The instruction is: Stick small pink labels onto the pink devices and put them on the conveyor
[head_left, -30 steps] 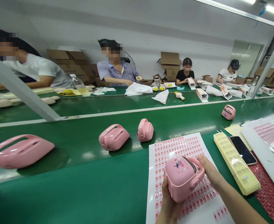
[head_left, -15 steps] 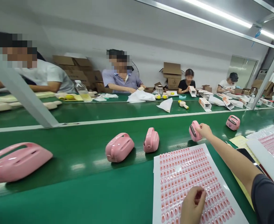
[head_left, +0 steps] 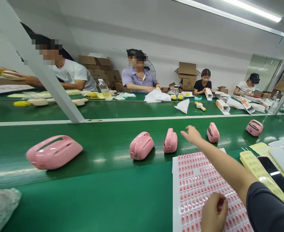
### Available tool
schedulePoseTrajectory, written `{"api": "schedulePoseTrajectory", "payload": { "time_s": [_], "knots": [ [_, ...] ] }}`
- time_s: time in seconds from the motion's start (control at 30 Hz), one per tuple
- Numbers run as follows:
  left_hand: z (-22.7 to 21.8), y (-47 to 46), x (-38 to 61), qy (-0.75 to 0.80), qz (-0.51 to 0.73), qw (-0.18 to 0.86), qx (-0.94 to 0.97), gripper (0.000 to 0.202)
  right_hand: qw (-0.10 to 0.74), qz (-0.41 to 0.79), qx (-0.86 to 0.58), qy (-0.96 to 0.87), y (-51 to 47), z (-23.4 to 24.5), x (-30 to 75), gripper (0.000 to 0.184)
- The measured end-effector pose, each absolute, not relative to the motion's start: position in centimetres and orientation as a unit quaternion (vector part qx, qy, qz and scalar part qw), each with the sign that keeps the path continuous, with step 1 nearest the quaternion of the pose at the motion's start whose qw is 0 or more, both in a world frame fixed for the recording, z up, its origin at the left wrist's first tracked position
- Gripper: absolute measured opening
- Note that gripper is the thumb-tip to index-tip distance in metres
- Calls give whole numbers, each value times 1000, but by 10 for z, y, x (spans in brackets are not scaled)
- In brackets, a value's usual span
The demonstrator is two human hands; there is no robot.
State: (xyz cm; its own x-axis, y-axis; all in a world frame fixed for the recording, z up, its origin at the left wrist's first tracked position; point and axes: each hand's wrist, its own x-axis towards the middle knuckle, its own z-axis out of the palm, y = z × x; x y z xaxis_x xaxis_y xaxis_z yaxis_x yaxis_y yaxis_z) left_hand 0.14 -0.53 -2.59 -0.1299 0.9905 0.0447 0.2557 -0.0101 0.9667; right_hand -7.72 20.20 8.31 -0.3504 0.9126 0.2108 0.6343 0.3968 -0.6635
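My right hand reaches out over the green belt with its fingers stretched and nothing in them. It hovers between two pink plastic housings with top handles: one just to its left, another to its right, apart from both. Low in the view, my left hand is curled with thumb and fingertips together; what they hold, if anything, is hidden. Beneath it lies a white sheet with rows of small pink oval stickers, a few spots bare. My right forearm covers the sheet's upper right part.
More pink housings stand along the belt, at the left, middle and far right. Yellow strips and a phone lie at right. A slanted metal post rises at left. Co-workers sit across the line.
My right hand has let go of a pink housing, which now stands on the belt, and has moved left toward the neighbouring one. My left hand stays curled. The view has turned left.
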Motion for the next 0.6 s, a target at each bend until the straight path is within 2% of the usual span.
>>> {"api": "schedulePoseTrajectory", "payload": {
  "time_s": [0.17, 0.33, 0.47, 0.57, 0.6],
  "knots": [
    [-28, -4, -1, 573, 478, 413, 522, 13, 244, 339, -510, -752, 173, 69, -140, 28],
    [-31, -3, 3, 558, 514, 430, 490, 13, 306, 419, -492, -699, 161, 65, -134, 6],
    [-30, 0, 0, 510, 625, 473, 355, 12, 369, 509, -451, -633, 152, 78, -86, 20],
    [-16, 4, -10, 479, 678, 493, 259, 27, 391, 603, -412, -560, 142, 93, -33, 23],
    [-10, 5, -13, 418, 730, 512, 175, 30, 394, 633, -400, -532, 138, 97, -14, 25]
  ]
}}
